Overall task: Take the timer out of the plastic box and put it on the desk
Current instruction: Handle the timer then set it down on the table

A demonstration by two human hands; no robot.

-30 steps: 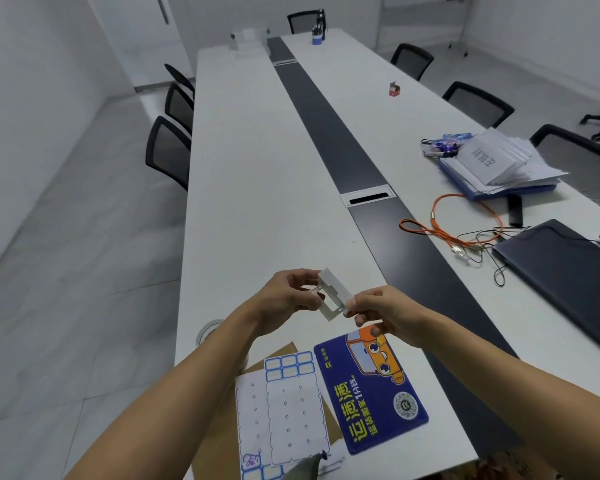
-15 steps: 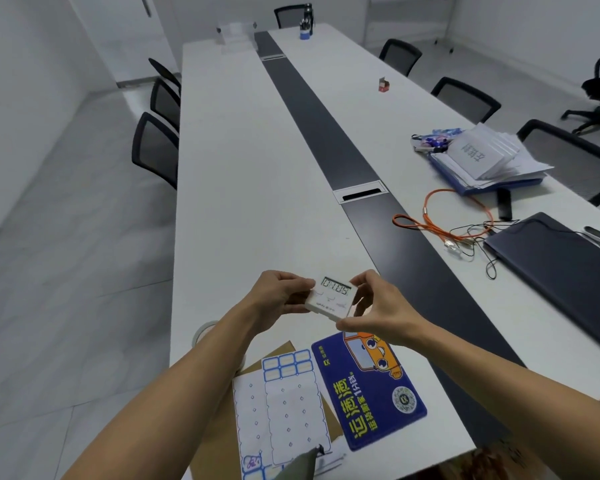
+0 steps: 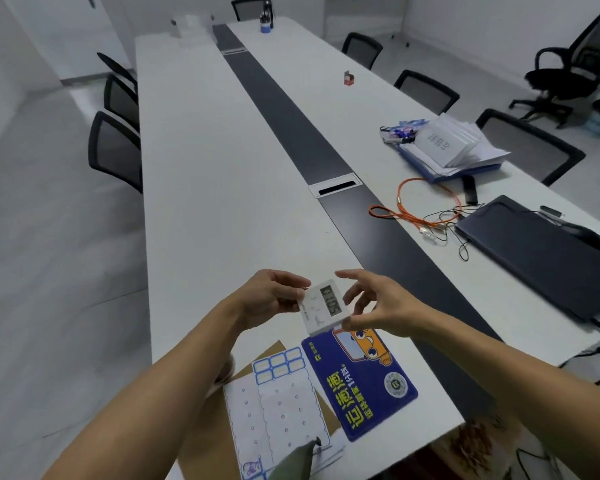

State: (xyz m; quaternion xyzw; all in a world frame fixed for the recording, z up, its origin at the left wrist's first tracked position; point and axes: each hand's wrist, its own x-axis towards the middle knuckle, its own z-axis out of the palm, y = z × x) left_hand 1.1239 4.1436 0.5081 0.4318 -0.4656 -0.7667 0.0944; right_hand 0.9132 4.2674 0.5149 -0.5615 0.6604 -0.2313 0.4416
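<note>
A small white timer (image 3: 322,307) with a grey digit display is held in the air just above the near part of the long white desk (image 3: 201,188). My left hand (image 3: 274,295) pinches its left edge between thumb and fingers. My right hand (image 3: 373,304) touches the timer's lower right corner with the thumb, while its other fingers are spread apart above it. The display faces up and is turned sideways. No plastic box is in sight.
Below the hands lie a blue card with an orange cartoon car (image 3: 359,382), a white sticker sheet (image 3: 278,410) and brown cardboard (image 3: 205,441). To the right are an orange cable (image 3: 416,206), a dark laptop (image 3: 541,251) and a stack of papers (image 3: 447,143). Chairs line both sides.
The timer has been turned from edge-on, to display facing me, to display sideways. My right hand's fingers have spread away from it. The view has shifted slightly right.
</note>
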